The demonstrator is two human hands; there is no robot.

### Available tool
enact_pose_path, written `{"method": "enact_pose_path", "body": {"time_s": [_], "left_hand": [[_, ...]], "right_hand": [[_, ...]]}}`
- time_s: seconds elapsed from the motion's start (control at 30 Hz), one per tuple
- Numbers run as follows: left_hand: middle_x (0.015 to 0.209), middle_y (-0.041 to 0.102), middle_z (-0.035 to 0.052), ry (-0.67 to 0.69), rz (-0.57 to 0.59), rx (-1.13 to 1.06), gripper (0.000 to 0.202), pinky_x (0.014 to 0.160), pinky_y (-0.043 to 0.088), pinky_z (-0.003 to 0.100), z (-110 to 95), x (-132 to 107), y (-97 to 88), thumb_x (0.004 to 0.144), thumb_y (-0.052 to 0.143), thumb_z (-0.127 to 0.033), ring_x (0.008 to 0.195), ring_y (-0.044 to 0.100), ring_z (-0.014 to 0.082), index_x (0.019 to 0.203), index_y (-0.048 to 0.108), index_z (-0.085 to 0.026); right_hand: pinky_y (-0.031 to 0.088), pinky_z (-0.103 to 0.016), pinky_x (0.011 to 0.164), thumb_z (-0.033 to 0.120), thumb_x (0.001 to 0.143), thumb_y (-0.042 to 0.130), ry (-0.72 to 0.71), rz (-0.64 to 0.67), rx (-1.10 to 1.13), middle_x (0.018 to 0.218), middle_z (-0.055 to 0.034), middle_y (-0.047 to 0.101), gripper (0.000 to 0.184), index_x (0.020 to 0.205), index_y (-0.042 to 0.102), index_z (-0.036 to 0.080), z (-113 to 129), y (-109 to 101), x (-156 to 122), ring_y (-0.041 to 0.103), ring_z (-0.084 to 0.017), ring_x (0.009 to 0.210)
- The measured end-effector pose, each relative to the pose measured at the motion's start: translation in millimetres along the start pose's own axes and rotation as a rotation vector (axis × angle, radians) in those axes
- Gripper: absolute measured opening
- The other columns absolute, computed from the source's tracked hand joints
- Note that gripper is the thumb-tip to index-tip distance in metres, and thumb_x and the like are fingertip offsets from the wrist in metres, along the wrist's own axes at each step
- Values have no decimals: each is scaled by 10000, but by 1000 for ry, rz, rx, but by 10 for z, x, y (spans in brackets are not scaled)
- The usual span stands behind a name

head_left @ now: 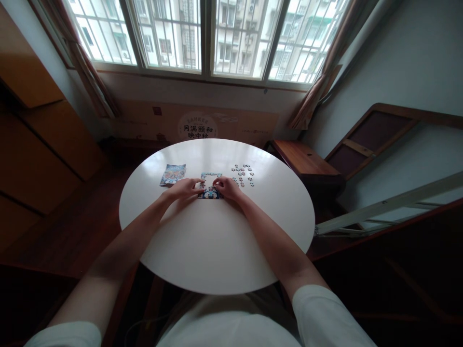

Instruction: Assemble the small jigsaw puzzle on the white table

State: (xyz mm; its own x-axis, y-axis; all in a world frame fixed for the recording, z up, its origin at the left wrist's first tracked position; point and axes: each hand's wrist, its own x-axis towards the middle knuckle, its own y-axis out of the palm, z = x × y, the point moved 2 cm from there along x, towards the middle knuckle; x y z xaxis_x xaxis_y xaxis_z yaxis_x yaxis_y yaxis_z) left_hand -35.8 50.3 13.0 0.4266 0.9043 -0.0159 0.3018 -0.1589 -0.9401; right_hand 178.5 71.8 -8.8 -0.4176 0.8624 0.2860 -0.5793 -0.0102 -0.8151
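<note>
A partly assembled jigsaw puzzle [210, 194] lies on the white round table [217, 241], its frame and lower rows filled and a pale gap in the middle. My left hand [185, 187] rests at the puzzle's left edge, fingers stretched out against it. From the right, my right hand [227, 186] reaches over the puzzle with thumb and fingertips pinched on a small jigsaw piece, mostly covered by the fingers. Loose jigsaw pieces [241, 174] lie spread in rough rows just right of that hand. Beyond my left hand is a crumpled printed packet [172, 174].
A wooden side table [306, 156] stands behind the round table on the right, near a leaning wooden frame [376, 130]. Orange cabinets [54, 144] line the left. A printed cardboard panel [144, 120] sits under the barred window [173, 33].
</note>
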Motion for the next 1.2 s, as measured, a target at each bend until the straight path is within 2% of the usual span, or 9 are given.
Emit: {"method": "enact_pose_path", "body": {"time_s": [0.53, 1.2], "left_hand": [[768, 680, 33, 9, -5, -5, 660, 572, 324, 235, 6, -2, -3, 860, 504, -611, 658, 580, 167, 1357, 592, -185], [751, 668, 24, -16, -17, -12, 638, 575, 323, 237, 16, 1, 10, 859, 528, -588, 639, 566, 159, 1346, 606, -184]], "right_hand": [[422, -223, 717, 175, 839, 582, -7, 1, -9, 816, -18, 683, 206, 942, 754, 216, -36, 35, 18, 584, -135, 735], [395, -212, 687, 162, 830, 582, 1, 4, -4, 778, -6, 665, 208, 939, 752, 212, -24, 29, 18, 554, -120, 689]]}}
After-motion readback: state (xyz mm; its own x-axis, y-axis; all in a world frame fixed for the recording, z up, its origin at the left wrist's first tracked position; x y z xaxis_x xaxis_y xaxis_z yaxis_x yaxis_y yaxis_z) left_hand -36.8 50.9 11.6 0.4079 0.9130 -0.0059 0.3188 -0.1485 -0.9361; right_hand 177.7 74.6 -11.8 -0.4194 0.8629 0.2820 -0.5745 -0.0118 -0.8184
